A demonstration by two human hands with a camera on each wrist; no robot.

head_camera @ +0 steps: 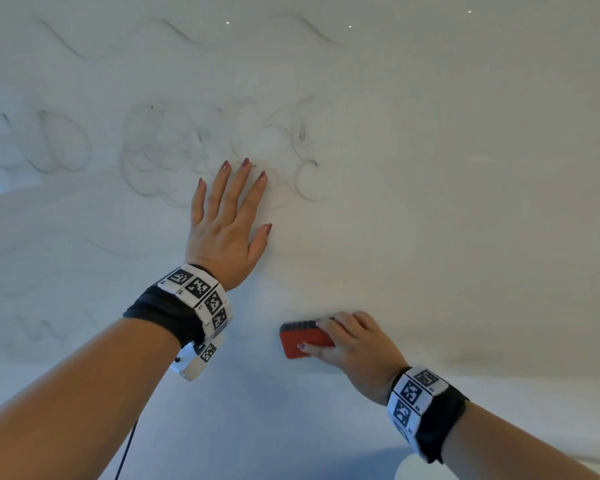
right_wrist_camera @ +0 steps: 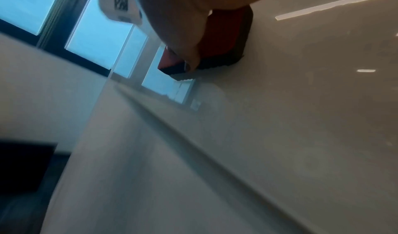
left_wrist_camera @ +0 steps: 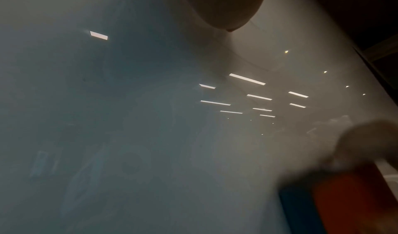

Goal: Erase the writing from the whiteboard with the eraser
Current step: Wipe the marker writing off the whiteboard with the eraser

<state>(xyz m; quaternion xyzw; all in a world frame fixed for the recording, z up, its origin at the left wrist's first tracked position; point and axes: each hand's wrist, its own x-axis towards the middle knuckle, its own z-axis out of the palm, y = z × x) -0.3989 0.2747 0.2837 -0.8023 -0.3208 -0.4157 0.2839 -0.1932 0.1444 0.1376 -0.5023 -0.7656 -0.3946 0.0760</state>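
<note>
The whiteboard (head_camera: 430, 168) carries faint grey smears of writing (head_camera: 174, 147) beneath the flat, straight-fingered left hand (head_camera: 227, 230), while lower right the right hand (head_camera: 354, 348) grips the red eraser (head_camera: 302, 341), apparently pad against the board, its long axis running leftward beyond the fingertips.

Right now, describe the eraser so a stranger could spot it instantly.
Start at the whiteboard, with faint smudged writing across it. Drop below the flat left hand to the right hand, low on the board. The eraser it grips is the only red thing there, a small block with a dark pad.
</note>
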